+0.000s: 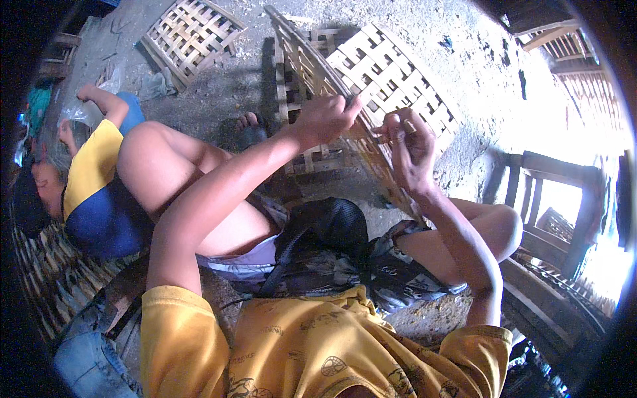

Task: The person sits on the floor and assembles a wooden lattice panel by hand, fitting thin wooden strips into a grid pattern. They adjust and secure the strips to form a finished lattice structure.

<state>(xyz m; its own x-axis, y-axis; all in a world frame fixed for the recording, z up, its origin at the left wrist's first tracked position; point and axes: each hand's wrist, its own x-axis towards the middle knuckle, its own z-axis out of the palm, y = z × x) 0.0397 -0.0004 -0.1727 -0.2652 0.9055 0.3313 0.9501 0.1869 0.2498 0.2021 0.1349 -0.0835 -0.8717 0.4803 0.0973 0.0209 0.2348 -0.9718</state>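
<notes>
Our woven bamboo panel (306, 56) tilts up on edge btwn our hands; L hand (328, 121) has fingers clenched on its rim, R hand (413, 149) fingers curl just beside, can't tell on what.

A lattice panel (192, 34) lies on the ground (222, 93) left of the held panel (312, 60); a frame (561, 170) stands right.

Open floor (253, 73) between tilted lattice panel (304, 60) and leftward panel (192, 36), left knee (147, 149) blocking nearer side, another panel (398, 76) blocking right
</notes>
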